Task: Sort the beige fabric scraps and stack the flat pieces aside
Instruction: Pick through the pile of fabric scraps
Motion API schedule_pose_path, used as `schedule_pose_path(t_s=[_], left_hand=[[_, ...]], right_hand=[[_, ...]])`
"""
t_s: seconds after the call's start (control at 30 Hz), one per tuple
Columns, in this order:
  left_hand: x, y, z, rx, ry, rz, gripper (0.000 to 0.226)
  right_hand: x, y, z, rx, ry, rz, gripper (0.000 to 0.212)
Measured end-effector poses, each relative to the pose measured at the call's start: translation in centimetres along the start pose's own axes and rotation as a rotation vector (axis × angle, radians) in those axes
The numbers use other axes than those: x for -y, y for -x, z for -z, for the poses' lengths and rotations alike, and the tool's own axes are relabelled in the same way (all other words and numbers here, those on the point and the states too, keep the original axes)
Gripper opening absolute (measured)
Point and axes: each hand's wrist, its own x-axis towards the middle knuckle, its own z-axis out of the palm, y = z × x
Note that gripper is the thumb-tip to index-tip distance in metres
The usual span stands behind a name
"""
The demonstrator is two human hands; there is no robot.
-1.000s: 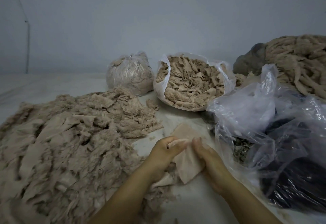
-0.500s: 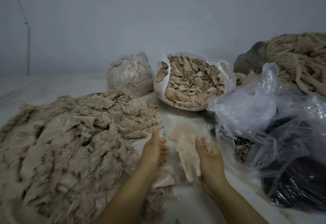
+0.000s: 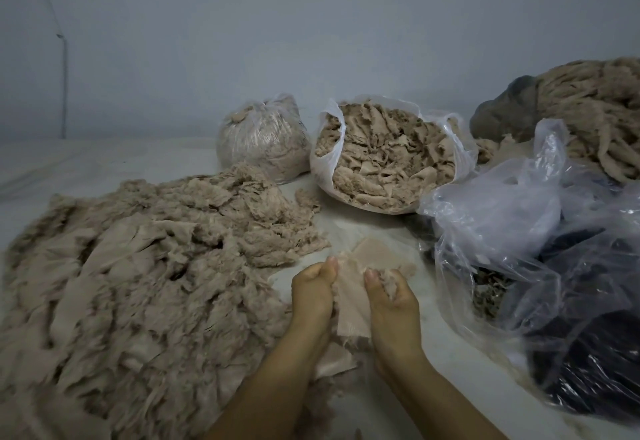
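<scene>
Beige fabric scrap [image 3: 349,304], flat, held upright between both hands above the pale floor [image 3: 426,356]. Left hand [image 3: 313,292] pinches its left edge; right hand [image 3: 391,301] grips its right edge along with frayed fluff. Flat pieces [image 3: 375,251] lie just behind. Loose scrap heap [image 3: 138,266] left; open scrap-filled bag [image 3: 388,155] beyond; clear plastic bag [image 3: 519,218] right.
</scene>
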Motion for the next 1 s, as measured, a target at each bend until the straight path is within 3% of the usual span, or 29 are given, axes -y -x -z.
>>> schedule_pose_path(t_s=[0.23,0.47,0.63,0.8,0.9,1.0], left_hand=[[-1.5,-0.9,1.6,-0.074,0.079,0.103,0.034],[-2.7,-2.7,2.9,-0.064,0.192,0.134,0.04],[-4.4,-5.5,6.0,-0.247,0.264,0.111,0.04],[-4.4,-3.5,3.6,0.206,-0.197,0.251,0.051],[-3.3,-2.8,2.4,0.133,-0.19,0.11,0.014],[-3.4,-3.4,2.5,0.016,-0.137,-0.019,0.013]], right_hand=[[0.2,0.1,-2.3,0.026,-0.042,-0.075,0.018],[1.3,0.0,-4.9,0.043,-0.05,-0.104,0.019],[1.9,-0.5,-3.6,0.017,-0.06,-0.056,0.019],[1.0,-2.0,-3.0,0.108,0.048,-0.056,0.02],[0.7,-2.3,-2.5,0.126,0.114,-0.011,0.02],[0.6,-3.3,-1.0,0.085,0.092,-0.015,0.03]])
